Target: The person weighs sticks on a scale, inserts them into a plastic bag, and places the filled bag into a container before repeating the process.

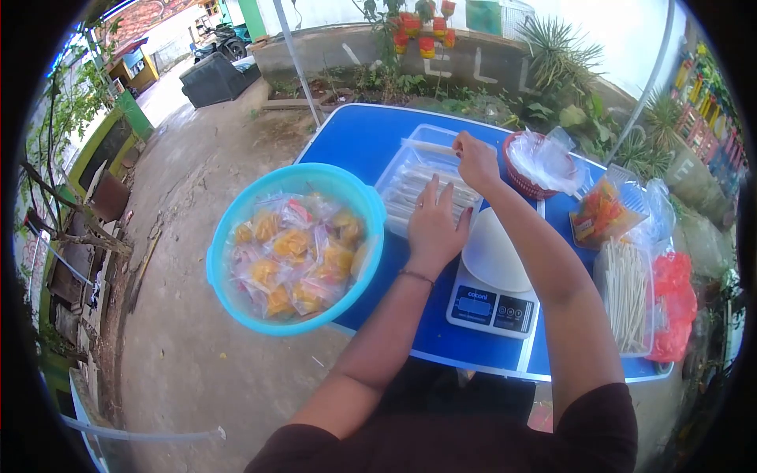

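Note:
A clear plastic container [380, 183] on the blue table holds a layer of long, thin wrapped packets [410, 193]. My left hand [435, 225] lies over these packets, palm down with its fingers spread. At the container's back right, my right hand [476, 162] has its fingers pinched together at the end of a long pale wrapped packet [430, 147]. Just in front of the hands stands a white kitchen scale [493, 303] with a round white plate [495, 252] on it.
Left, a turquoise basin [222, 292] holds bagged yellow food. Right are a red basket [524, 186] with plastic bags, a bag of orange pieces [603, 209], a box of pale sticks [624, 296] and a red bag [672, 303]. A pole [296, 63] rises behind the blue table [355, 130].

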The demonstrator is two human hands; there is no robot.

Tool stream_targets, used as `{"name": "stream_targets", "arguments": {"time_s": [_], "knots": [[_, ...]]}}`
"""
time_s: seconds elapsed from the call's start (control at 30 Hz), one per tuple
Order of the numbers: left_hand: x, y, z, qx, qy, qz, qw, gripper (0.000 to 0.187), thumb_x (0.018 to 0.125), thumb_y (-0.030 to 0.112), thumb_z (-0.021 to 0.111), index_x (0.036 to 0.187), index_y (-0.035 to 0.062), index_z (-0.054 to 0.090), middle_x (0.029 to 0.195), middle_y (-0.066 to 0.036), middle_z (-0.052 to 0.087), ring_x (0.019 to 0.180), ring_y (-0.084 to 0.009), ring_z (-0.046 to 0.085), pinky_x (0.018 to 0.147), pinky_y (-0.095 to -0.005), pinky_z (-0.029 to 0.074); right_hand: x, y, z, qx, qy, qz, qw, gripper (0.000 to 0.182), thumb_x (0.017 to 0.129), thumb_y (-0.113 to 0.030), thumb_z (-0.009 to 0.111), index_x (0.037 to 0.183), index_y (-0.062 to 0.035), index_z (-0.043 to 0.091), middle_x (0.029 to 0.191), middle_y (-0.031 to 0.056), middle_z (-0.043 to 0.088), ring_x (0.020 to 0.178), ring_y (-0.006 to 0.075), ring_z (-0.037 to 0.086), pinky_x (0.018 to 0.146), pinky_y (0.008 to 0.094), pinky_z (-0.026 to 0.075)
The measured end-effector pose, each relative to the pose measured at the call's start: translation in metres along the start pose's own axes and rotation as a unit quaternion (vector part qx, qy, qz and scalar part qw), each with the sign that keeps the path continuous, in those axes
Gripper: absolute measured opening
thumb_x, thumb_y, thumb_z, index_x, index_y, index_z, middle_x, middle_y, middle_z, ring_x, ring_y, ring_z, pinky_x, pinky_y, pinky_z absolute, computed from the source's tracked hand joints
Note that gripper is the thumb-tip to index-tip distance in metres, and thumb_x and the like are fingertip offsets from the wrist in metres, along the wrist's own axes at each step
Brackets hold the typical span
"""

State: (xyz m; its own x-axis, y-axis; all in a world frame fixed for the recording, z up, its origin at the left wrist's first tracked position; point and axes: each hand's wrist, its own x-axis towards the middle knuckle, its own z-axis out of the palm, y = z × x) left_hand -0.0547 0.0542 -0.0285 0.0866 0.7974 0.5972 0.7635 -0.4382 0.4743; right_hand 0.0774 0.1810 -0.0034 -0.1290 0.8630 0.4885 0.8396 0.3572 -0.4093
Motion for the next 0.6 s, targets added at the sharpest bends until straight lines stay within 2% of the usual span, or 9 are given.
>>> {"name": "stream_targets", "arguments": {"time_s": [0.1,0.27,0.37,0.47,0.6], "knots": [[0.01,0.001,-0.001,0.048,-0.082,-0.048,0.994,0.048,0.086,0.032,0.062,0.124,0.0017,0.058,0.14,-0.022,0.044,0.125,-0.0406,0.047,0.102,-0.0477,0.04,0.01,0.012,0.012,-0.024,-0.026,0.01,0.999,0.019,0.075,0.001,0.056,0.092,-0.008,0.055,0.094,0.0128,0.065,0.091,0.0347,0.063,0.074,0.0456,0.048],[0.052,0.002,-0.002,0.153,-0.243,-0.107,0.952,0.038,0.086,0.024,0.06,0.117,0.0025,0.062,0.139,-0.022,0.044,0.13,-0.0396,0.042,0.107,-0.0487,0.034,0.005,0.015,0.016,-0.015,-0.035,0.021,0.999,0.016,0.075,0.0,0.057,0.089,-0.0077,0.056,0.094,0.0121,0.064,0.093,0.0346,0.062,0.075,0.0464,0.049],[0.085,-0.013,0.01,0.197,-0.199,-0.093,0.955,0.031,0.084,0.016,0.057,0.112,0.0038,0.064,0.134,-0.019,0.051,0.128,-0.0368,0.045,0.104,-0.0475,0.037,0.001,0.02,0.017,-0.03,-0.04,0.018,0.999,0.016,0.075,-0.001,0.058,0.089,-0.0081,0.057,0.095,0.0121,0.065,0.094,0.0338,0.061,0.077,0.0461,0.049],[0.096,-0.048,0.04,0.125,-0.139,-0.089,0.978,0.027,0.085,0.013,0.054,0.108,0.0068,0.067,0.123,-0.012,0.059,0.123,-0.0319,0.05,0.1,-0.0505,0.039,0.001,0.02,0.018,-0.059,-0.055,0.014,0.997,0.015,0.076,-0.002,0.057,0.09,-0.009,0.059,0.095,0.0125,0.065,0.094,0.0331,0.061,0.078,0.0456,0.049],[0.092,-0.062,0.053,0.131,-0.124,-0.031,0.983,0.026,0.085,0.011,0.053,0.107,0.012,0.067,0.119,-0.006,0.061,0.118,-0.0263,0.054,0.096,-0.0458,0.041,0.0,0.017,0.015,-0.103,-0.066,0.008,0.992,0.013,0.077,-0.004,0.054,0.087,-0.0102,0.06,0.092,0.0128,0.066,0.092,0.0336,0.061,0.079,0.0458,0.047]]}}
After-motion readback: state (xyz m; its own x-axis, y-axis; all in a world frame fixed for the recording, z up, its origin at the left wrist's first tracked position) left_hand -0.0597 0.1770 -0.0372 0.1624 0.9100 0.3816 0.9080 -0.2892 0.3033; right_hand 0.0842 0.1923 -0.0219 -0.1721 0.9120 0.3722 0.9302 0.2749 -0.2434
